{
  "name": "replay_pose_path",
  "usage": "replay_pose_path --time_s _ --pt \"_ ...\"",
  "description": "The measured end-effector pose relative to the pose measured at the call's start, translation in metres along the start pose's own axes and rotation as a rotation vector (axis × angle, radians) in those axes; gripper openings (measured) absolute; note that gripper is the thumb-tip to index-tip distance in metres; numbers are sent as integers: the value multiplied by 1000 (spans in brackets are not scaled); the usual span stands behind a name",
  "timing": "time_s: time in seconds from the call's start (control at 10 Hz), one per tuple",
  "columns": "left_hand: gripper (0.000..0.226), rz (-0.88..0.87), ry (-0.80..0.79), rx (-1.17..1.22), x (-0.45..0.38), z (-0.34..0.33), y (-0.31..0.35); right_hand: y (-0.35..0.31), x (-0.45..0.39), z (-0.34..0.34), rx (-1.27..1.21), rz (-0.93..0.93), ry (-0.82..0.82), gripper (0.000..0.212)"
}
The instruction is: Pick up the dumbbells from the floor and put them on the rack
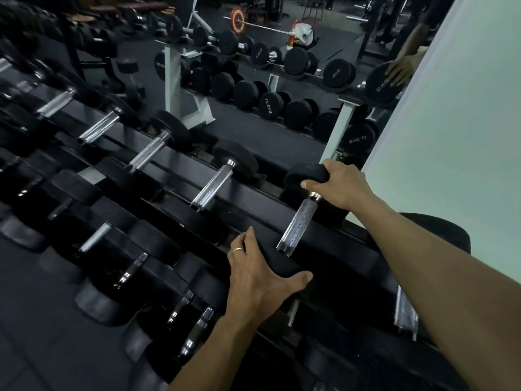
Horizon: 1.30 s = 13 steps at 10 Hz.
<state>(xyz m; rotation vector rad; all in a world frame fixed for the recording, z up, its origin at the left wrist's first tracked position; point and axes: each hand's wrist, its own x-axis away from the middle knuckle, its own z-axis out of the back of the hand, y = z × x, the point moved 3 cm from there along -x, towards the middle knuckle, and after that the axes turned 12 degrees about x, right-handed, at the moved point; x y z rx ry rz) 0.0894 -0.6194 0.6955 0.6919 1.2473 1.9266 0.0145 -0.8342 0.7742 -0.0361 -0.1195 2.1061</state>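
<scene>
Hands bracket one black rubber-headed dumbbell with a knurled chrome handle [296, 227] that lies in the end slot of the top tier of the long black steel rack [253, 198]. Nearest the camera, the left hand [260, 273] (a ring on one finger) is spread wide over the near head, thumb hooked round its right edge, fingers over the top. The handle's long axis runs away from the person and slightly right, up to the far head, where the right hand [339, 183] curls over the rubber with its thumb at the collar. Each hand owns one end, so any settling push would go along that axis, I judge. Beyond, a mirror [282, 80] repeats the rack and a hand. Lower tiers blur into shadow; whether any dumbbell remains on the floor is hidden.
</scene>
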Motion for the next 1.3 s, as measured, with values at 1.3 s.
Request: replay_pose_path --time_s 1.3 --pt "137 158 181 142 162 -192 61 163 98 13 -21 61 -50 46"
